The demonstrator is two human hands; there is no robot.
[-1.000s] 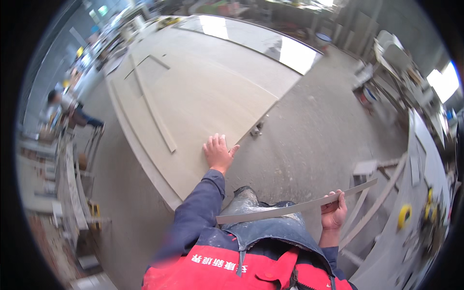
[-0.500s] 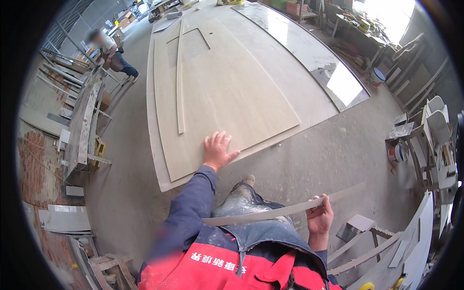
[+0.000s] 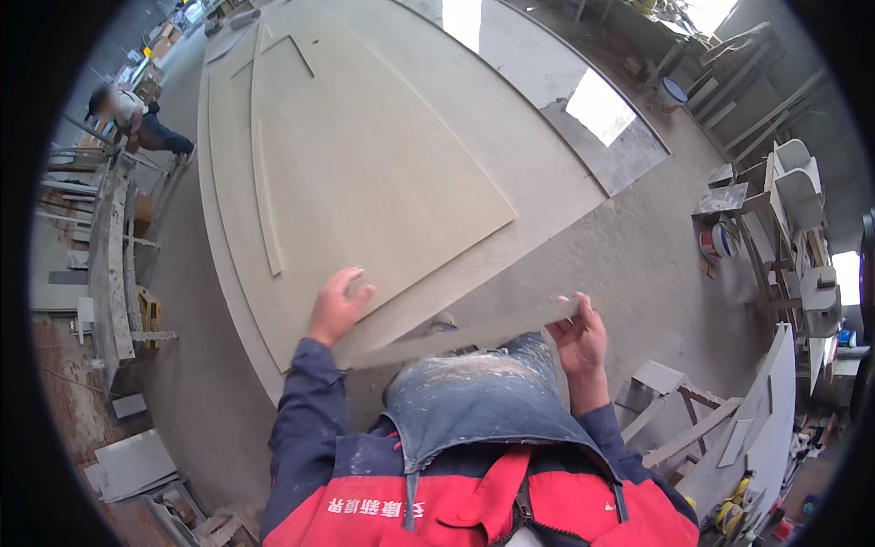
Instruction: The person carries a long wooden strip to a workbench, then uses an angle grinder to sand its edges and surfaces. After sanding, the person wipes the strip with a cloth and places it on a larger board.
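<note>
My right hand [image 3: 581, 339] pinches a long, thin, flat strip [image 3: 492, 329], blurred by motion, held crosswise in front of my apron. The strip's left end comes close to my left wrist. My left hand [image 3: 337, 306], fingers apart and holding nothing, is over the near edge of a large cream panel [image 3: 383, 173]; whether it touches the panel I cannot tell. A narrow, straight cream strip [image 3: 259, 173] lies lengthwise on that panel. Beneath the panel is a bigger pale sheet [image 3: 533, 214].
A glossy slab [image 3: 629, 169] adjoins the sheet at right. A dusty bench [image 3: 114, 246] stands left, with a person [image 3: 137, 123] at its far end. At right are a bucket [image 3: 718, 239], a rack of pale pieces [image 3: 797, 196] and a leaning white board [image 3: 761, 410].
My left hand has lifted from its flat rest on the panel and drawn back. The strip in my right hand has come up, and the view has shifted.
</note>
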